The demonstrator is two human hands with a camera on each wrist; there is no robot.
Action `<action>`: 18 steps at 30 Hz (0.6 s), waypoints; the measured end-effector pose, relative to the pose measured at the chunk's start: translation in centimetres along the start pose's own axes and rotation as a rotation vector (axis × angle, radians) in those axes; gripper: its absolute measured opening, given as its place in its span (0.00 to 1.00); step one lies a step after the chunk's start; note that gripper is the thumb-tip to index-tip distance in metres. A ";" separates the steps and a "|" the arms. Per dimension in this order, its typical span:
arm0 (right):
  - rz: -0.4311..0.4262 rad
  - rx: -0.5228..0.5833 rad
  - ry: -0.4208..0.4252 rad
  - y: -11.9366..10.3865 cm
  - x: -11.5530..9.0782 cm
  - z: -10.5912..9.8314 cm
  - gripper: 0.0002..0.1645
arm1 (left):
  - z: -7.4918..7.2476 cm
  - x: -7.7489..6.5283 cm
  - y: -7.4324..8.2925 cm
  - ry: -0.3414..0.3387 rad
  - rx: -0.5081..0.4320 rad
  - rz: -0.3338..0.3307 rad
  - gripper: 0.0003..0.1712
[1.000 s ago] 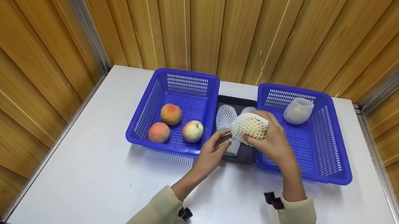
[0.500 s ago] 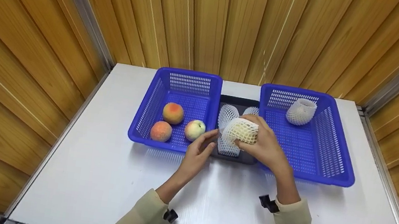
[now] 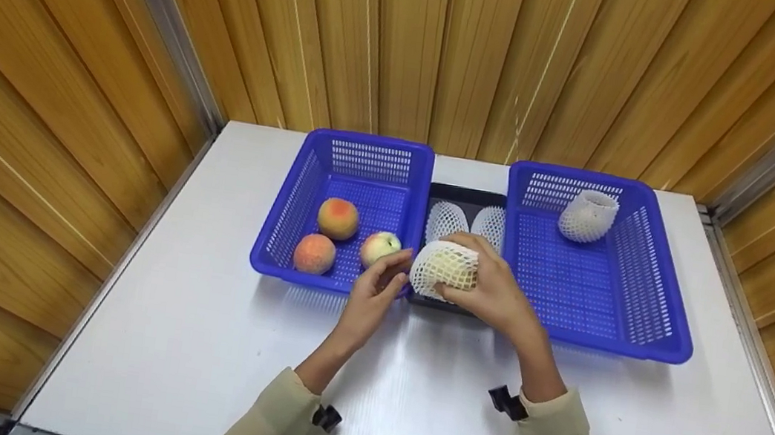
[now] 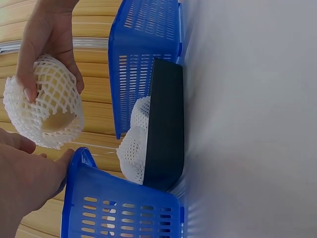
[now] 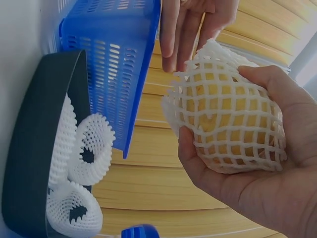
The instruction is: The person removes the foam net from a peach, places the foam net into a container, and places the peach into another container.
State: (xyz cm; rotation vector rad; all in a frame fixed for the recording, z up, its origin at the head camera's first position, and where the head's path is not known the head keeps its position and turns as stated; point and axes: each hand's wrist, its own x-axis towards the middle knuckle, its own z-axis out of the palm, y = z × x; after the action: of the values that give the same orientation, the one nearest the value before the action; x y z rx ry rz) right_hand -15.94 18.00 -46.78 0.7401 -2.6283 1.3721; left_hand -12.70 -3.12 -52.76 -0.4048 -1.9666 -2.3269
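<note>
My right hand [image 3: 497, 292] grips a pale yellow peach [image 5: 218, 119] wrapped in a white foam net [image 4: 59, 94], thumb and fingers around its sides. Both are held above the black tray [image 3: 465, 195], where more foam nets [image 3: 447, 219] lie. Close to the left of the wrapped peach is my left hand [image 3: 368, 297], fingers loosely bent and nothing held. It is at the near right corner of the left blue basket [image 3: 301, 279], its fingertips by the rim. Three bare peaches [image 3: 338, 219] sit in that basket, the rightmost partly behind the left fingers.
On the tray's right stands another blue basket [image 3: 561, 293]. A fruit in a foam net [image 3: 587, 218] rests in its back right corner. The white table [image 3: 191, 341] bears all of this, with wood-patterned walls [image 3: 410, 48] behind and at the sides.
My right hand has moved left and a little toward me with the netted peach, from near the right basket to over the tray. My left hand has shifted left, to the left basket's corner.
</note>
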 end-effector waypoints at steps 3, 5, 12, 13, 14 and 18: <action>0.005 -0.010 -0.009 0.1 -0.2 0.3 0.41 | -0.4 -0.2 0.1 0.013 0.015 0.011 0.23; 0.006 -0.015 -0.019 0.2 -0.4 0.5 0.41 | -0.6 -0.3 0.1 0.024 0.025 0.020 0.23; 0.020 0.016 -0.105 0.7 -1.1 1.4 0.40 | -1.3 -0.8 0.4 0.035 0.005 0.019 0.23; 0.026 0.023 -0.121 0.7 -1.3 1.5 0.40 | -1.3 -0.8 0.5 0.032 0.002 0.022 0.23; 0.026 0.030 -0.136 0.8 -1.4 1.6 0.40 | -1.4 -0.9 0.5 0.030 0.002 0.024 0.24; 0.021 0.023 -0.188 1.1 -2.0 2.1 0.40 | -1.6 -1.0 0.5 0.031 -0.001 0.028 0.23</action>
State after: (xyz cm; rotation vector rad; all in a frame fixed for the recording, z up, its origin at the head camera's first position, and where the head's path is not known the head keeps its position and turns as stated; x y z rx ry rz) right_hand -14.39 17.66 -49.44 0.8884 -2.7732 1.4045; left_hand -11.89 -4.85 -52.75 -0.3913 -1.9336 -2.3032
